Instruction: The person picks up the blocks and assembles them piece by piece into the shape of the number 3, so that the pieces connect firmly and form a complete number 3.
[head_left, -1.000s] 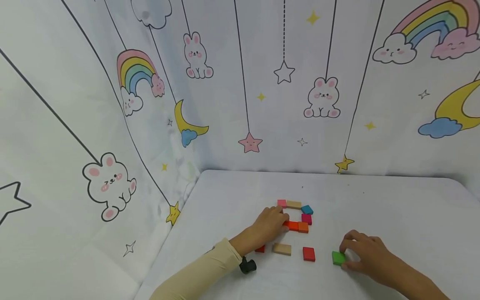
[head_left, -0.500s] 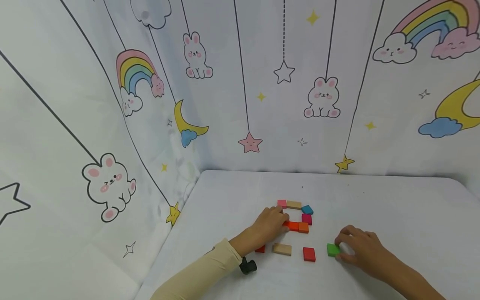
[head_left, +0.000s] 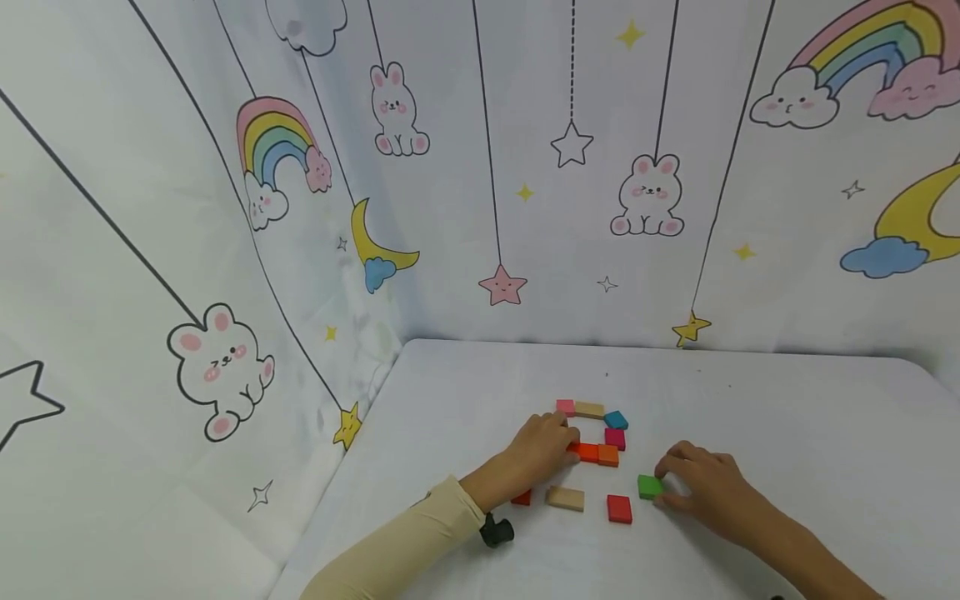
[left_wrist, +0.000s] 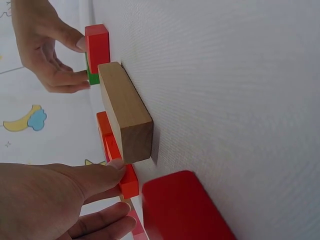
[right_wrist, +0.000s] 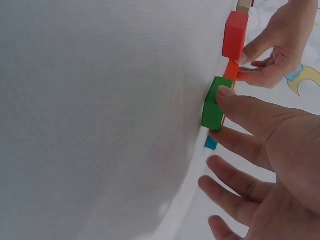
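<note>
My right hand (head_left: 708,490) pinches a green block (head_left: 650,487) between thumb and index finger; its other fingers spread apart in the right wrist view. My left hand (head_left: 534,450) pinches an orange-red block (left_wrist: 130,184) at the near end of a short row, its thumb and a finger on either side. An orange block (head_left: 608,455) stands at that row's right end. Above it lie a magenta block (head_left: 615,439), a blue block (head_left: 617,419), a wooden block (head_left: 589,410) and a pink block (head_left: 565,407), laid in a bent line partly covered by my left hand.
Nearer me lie a red block (head_left: 619,509), a wooden block (head_left: 566,498) and another red block (head_left: 521,497) partly behind my left wrist. A black wrist camera (head_left: 496,532) hangs at the left sleeve. The white table (head_left: 795,433) meets a patterned cloth backdrop (head_left: 450,208).
My right hand has slid the green block away from me and to the left, closer to the other blocks. My left hand stays in the same place.
</note>
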